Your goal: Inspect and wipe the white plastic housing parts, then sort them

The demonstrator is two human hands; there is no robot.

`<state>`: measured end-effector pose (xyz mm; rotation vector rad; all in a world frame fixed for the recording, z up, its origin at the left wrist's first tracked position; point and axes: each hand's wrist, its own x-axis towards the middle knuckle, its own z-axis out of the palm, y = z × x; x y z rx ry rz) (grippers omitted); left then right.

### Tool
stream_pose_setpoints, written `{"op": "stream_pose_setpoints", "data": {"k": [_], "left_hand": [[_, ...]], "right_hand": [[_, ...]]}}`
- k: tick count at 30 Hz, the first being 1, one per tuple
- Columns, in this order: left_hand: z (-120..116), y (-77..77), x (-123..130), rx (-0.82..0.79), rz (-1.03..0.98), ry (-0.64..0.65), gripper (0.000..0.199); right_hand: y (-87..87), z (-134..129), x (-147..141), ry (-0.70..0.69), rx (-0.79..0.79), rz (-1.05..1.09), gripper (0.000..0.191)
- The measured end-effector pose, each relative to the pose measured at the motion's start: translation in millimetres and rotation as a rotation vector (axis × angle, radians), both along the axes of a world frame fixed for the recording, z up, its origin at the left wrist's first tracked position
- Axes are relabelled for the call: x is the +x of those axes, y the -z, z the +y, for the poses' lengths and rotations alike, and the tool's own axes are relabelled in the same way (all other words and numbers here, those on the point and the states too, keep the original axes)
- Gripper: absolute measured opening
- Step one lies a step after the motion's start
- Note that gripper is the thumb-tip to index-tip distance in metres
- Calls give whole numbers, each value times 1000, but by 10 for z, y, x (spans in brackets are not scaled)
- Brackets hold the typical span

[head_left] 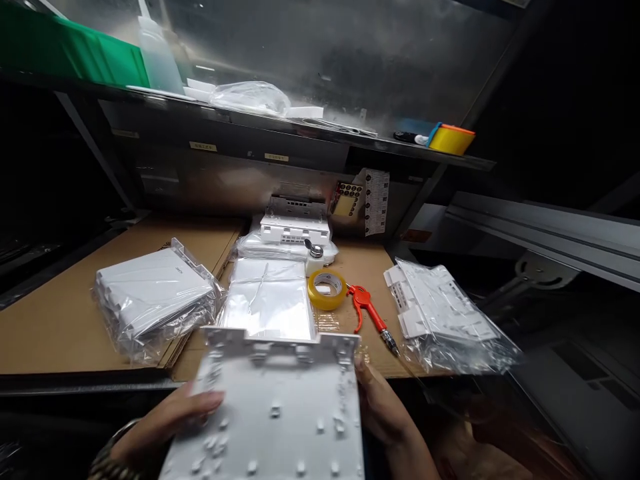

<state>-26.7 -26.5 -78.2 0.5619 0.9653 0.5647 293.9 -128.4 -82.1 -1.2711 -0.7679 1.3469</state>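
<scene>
A white moulded plastic housing panel [280, 440], its inner face with small posts and clips turned up, is held in front of the bench edge. My left hand [170, 417] grips its left side, thumb on the inner face. Along the right edge my right hand [390, 420] is closed on the panel, most of its fingers hidden behind it. Just beyond the panel lies a stack of clear plastic bags [270, 293]. Bagged white panels rest at left [155, 287] and at right [445, 307].
Behind the bags are more white panels [295, 223] and a small pump bottle [315, 257]. Yellow tape [327, 291] and a red air blow gun [367, 307] lie on the cardboard. A shelf [310, 143] above carries a green bin [75, 50] and a squeeze bottle [159, 57].
</scene>
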Motion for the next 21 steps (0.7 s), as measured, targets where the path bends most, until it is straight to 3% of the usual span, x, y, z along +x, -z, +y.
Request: {"op": "stream_pose_setpoints", "data": {"k": [3, 5, 7, 10, 13, 18, 21], "left_hand": [[140, -152, 419, 447, 261, 347, 27], [206, -141, 601, 761, 389, 396, 30], [232, -47, 671, 930, 482, 365, 23], [235, 157, 637, 1017, 601, 332, 31], [289, 300, 580, 1066, 674, 357, 27], [529, 277, 598, 1129, 696, 461, 23], [701, 220, 621, 1077, 646, 516, 34]], "right_hand": [[76, -322, 100, 129, -111, 300, 65], [151, -518, 301, 331, -146, 343, 63], [216, -704, 520, 547, -152, 316, 63], [249, -923, 738, 794, -118, 249, 69], [203, -1013, 769, 881, -91, 267, 78], [122, -981, 671, 872, -40, 340, 83], [118, -976, 644, 885, -18, 348, 84]]}}
